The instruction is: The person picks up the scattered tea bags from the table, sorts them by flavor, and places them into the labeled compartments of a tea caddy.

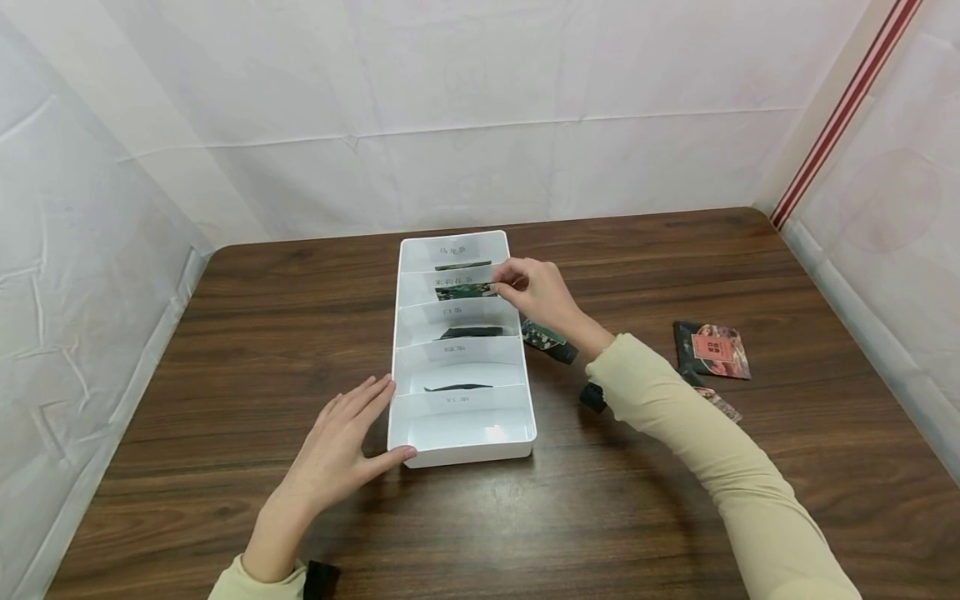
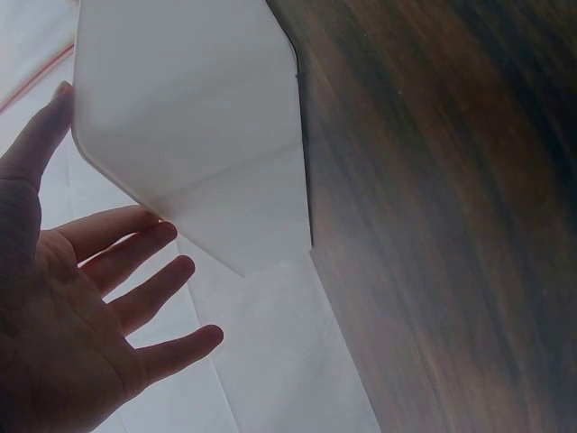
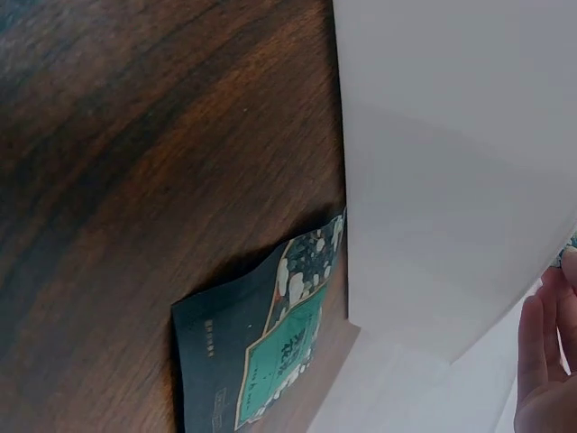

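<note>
A white divided box (image 1: 472,452) stands on the table, its compartments marked with printed characters. My right hand (image 1: 543,293) pinches the right end of a green patterned tea sachet (image 1: 459,292), which sits partly down in the second compartment from the back. In the right wrist view the fingers show at the box rim, with only a sliver of sachet visible. My left hand (image 1: 337,446) rests against the front left corner of the box, fingers spread and thumb on the front rim. The left wrist view shows index finger and thumb (image 2: 47,135) at the rim.
Dark sachets (image 1: 470,332) stand in other compartments. A black sachet with a green label (image 3: 284,352) lies against the box's right side. Farther right, a red-labelled sachet (image 1: 712,350) partly covers another (image 1: 718,403). White sheeting (image 1: 465,167) hangs behind the table.
</note>
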Tool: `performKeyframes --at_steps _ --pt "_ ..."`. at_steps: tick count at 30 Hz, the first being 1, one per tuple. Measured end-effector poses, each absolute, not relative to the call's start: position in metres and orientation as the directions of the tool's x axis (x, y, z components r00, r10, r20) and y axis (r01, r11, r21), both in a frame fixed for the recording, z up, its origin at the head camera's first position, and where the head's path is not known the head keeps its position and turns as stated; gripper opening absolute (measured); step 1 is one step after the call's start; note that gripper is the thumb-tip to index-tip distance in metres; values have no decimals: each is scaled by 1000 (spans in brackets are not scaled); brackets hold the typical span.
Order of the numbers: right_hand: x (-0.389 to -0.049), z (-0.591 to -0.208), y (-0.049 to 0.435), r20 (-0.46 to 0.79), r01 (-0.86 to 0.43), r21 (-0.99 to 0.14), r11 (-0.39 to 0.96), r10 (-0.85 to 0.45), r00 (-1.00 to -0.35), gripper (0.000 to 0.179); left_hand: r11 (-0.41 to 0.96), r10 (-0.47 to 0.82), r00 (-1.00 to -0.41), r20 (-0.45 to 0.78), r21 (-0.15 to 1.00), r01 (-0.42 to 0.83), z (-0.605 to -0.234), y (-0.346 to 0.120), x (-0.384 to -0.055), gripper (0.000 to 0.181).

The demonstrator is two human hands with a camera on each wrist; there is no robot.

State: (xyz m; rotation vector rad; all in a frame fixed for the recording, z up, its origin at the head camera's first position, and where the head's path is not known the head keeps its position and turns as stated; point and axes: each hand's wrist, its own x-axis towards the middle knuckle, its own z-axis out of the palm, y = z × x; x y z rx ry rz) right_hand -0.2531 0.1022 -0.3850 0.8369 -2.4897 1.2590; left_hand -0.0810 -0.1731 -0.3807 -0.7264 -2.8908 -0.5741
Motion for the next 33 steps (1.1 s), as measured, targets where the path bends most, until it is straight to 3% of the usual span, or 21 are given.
performKeyframes --at_steps 33 --pt "-251 -401 124 459 -570 -659 490 -338 -822 4 799 451 -868 208 340 496 -382 -167 -83 78"
